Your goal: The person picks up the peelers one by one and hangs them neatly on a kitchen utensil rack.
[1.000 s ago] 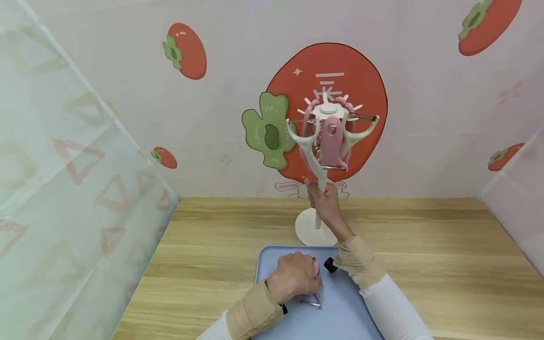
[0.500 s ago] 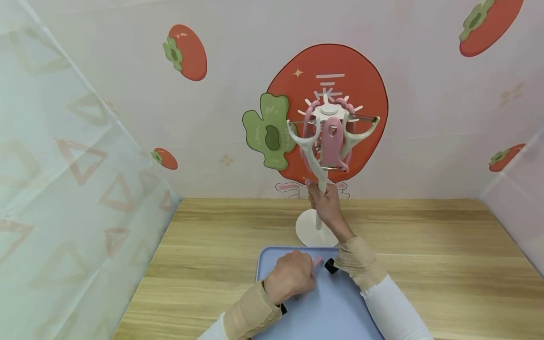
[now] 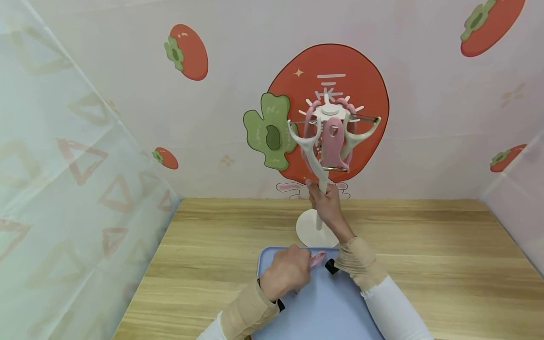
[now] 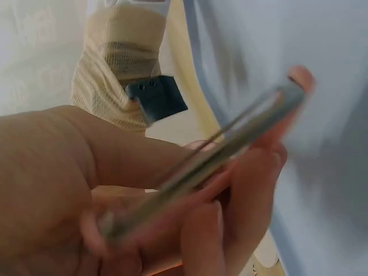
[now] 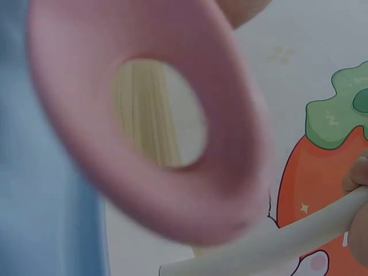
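Note:
A pink peeler (image 3: 318, 258) is in my left hand (image 3: 290, 271), over the blue tray. Its handle end points away from me in the head view. In the left wrist view the fingers and thumb hold the peeler near its metal blade (image 4: 207, 161), which is blurred. The peeler's looped handle end (image 5: 75, 86) looms large in the right wrist view. My right hand (image 3: 328, 205) grips the pole of a white stand (image 3: 318, 222) behind the tray. From the stand's spiked top hang several peelers, among them a pink one (image 3: 333, 141) and a white one (image 3: 309, 142).
The blue tray (image 3: 331, 307) lies on the wooden table (image 3: 212, 245), just in front of the stand's round base (image 3: 307, 229). A patterned cloth wall (image 3: 229, 94) rises behind the table, with further cloth at both sides.
My left hand has picked the pink peeler up from the tray and turned it, shifting slightly up and left. My right hand keeps its grip on the pole.

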A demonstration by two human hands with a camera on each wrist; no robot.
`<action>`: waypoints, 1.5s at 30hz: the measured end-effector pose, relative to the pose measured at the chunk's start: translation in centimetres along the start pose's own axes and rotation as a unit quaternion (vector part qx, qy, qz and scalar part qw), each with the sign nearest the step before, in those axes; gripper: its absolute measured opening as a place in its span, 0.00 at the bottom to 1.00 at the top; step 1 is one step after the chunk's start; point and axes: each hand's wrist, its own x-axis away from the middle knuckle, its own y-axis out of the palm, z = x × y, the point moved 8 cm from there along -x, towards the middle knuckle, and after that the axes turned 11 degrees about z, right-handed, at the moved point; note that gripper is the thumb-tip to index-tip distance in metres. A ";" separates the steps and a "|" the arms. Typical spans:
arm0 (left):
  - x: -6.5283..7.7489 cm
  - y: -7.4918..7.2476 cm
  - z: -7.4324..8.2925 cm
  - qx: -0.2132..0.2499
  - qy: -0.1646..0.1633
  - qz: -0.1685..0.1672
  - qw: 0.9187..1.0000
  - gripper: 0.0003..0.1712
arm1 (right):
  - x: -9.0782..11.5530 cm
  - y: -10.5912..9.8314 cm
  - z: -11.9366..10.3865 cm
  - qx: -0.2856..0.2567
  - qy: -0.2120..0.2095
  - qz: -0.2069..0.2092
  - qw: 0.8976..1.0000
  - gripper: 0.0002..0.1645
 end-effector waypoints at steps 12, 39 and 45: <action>-1.1 -2.6 -2.3 0.110 -0.008 0.038 0.993 0.08 | -0.1 0.1 -0.4 0.001 -0.018 -0.011 1.000 0.33; -3.7 -13.6 -6.9 0.289 0.029 0.234 0.928 0.04 | 0.0 0.0 -0.1 0.015 0.008 0.008 1.000 0.33; -4.7 -15.0 -6.9 0.300 0.037 0.240 0.922 0.03 | -0.1 -0.2 0.1 0.023 0.004 0.005 1.000 0.32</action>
